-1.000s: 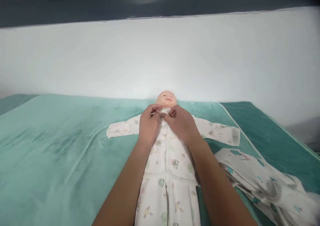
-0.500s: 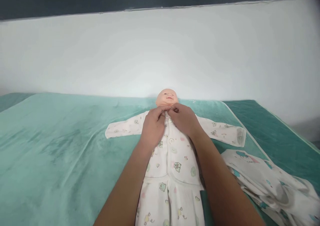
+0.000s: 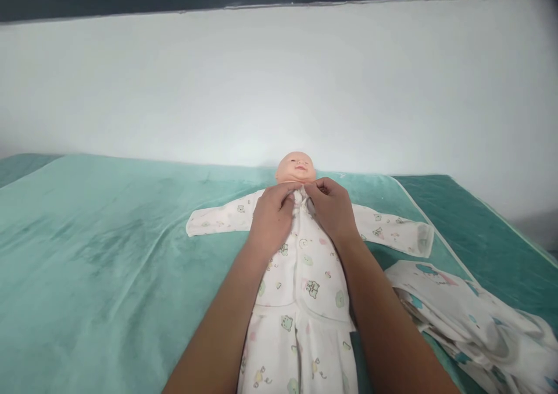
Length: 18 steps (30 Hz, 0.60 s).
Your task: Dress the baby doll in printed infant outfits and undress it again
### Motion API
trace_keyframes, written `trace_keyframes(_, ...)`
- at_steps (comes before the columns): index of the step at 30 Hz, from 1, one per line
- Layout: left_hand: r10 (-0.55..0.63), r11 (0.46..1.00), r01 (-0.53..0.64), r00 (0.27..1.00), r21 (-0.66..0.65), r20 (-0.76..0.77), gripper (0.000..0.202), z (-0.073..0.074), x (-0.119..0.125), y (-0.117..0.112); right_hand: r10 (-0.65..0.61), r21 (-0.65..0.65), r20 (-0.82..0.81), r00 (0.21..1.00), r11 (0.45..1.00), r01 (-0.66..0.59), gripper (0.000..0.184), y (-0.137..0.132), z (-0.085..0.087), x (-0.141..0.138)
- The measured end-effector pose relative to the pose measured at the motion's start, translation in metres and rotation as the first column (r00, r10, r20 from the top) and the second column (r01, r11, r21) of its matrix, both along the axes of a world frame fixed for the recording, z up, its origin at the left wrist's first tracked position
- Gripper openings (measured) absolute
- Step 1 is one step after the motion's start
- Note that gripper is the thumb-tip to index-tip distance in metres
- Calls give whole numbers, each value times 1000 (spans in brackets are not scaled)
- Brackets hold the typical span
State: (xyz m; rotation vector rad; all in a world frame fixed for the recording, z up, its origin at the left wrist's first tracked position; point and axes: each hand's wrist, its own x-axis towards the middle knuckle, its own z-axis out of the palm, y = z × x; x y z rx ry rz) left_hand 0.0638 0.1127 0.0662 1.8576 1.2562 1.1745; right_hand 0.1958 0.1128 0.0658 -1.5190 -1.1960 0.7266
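Both hands pinched the romper (image 3: 305, 266) collar mid-frame: left hand (image 3: 272, 219) and right hand (image 3: 333, 211) grasping opposite edges under the doll (image 3: 296, 166) chin. Fabric looked soft, light, floppy; best gripped at the placket edges.

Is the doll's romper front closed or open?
Mostly closed: the romper placket lies shut down the chest; both hands pinch the collar, hiding the top.

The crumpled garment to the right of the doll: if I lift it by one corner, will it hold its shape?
Probably not. The crumpled garment lies in soft folds on the green blanket, so it looks floppy and would likely drape and unfold. Thin printed cloth like this is probably light and unlikely to slip.
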Motion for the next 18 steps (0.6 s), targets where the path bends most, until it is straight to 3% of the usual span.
trace_keyframes(7,-44,998,48,997,51,-66,22,5,-1,-11,-109,55,-4,994,992,109,19,-20,-2,-3)
trace_keyframes(10,-43,998,47,996,41,-77,21,7,-2,-16,-117,145,21,993,983,113,17,-28,-6,-4)
trace_keyframes(13,-51,998,53,996,30,-76,20,6,-3,-20,-60,215,-12,998,975,61,17,-33,-10,-4)
trace_keyframes(18,-66,997,68,996,35,-52,19,2,-7,-26,111,202,-174,978,977,-75,21,-35,-18,-1)
